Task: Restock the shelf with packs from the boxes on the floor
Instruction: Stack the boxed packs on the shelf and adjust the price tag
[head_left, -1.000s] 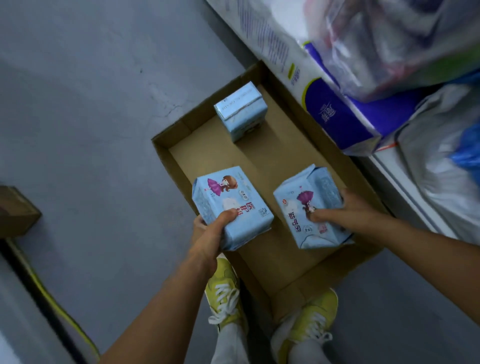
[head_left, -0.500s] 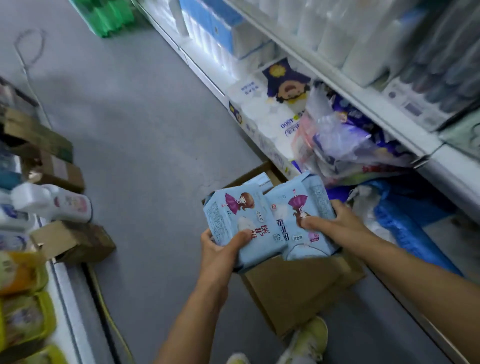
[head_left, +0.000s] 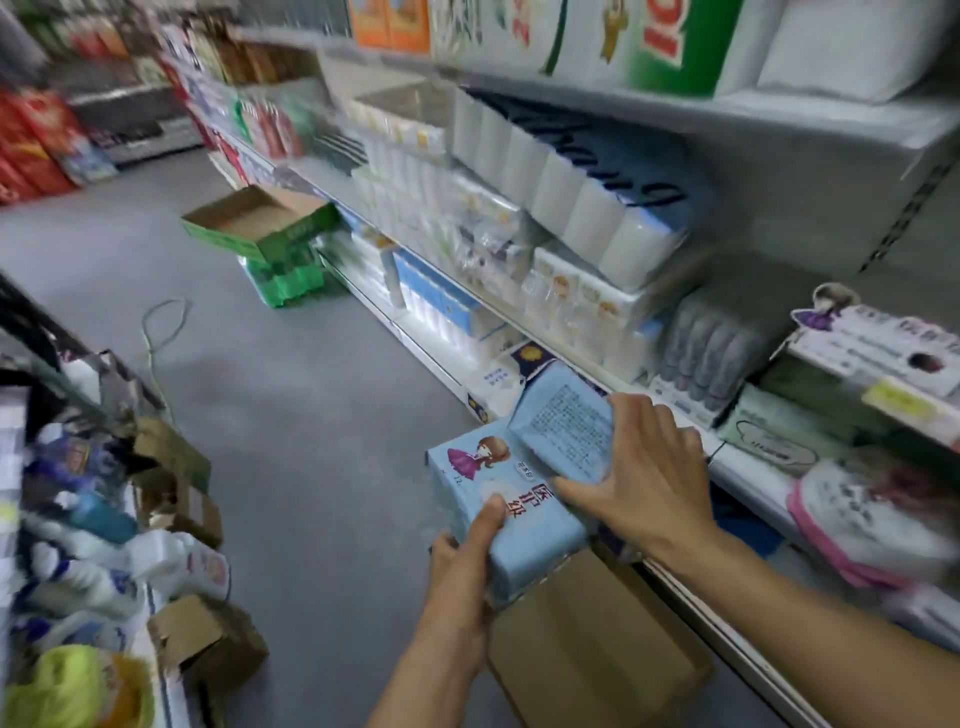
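My left hand (head_left: 464, 562) grips a light blue pack (head_left: 506, 499) with a cartoon girl on its face, thumb on top. My right hand (head_left: 641, 477) holds a second light blue pack (head_left: 563, 423), its printed back turned up, tilted against the first pack. Both packs hover in front of the white shelf (head_left: 748, 470) on the right. Under my hands the brown cardboard box (head_left: 592, 639) sits on the floor, its inside hidden from here.
The shelf rows hold tissue and paper packs (head_left: 587, 208). A green-edged carton (head_left: 260, 221) rests on green packs farther down the aisle. Bottles and small boxes (head_left: 202, 644) crowd the left side. A cord (head_left: 163, 322) lies on the grey floor.
Both hands lifted the two packs out of the box to shelf height. My view swung up from the floor to the shelves. The right pack is turned over, back side showing.
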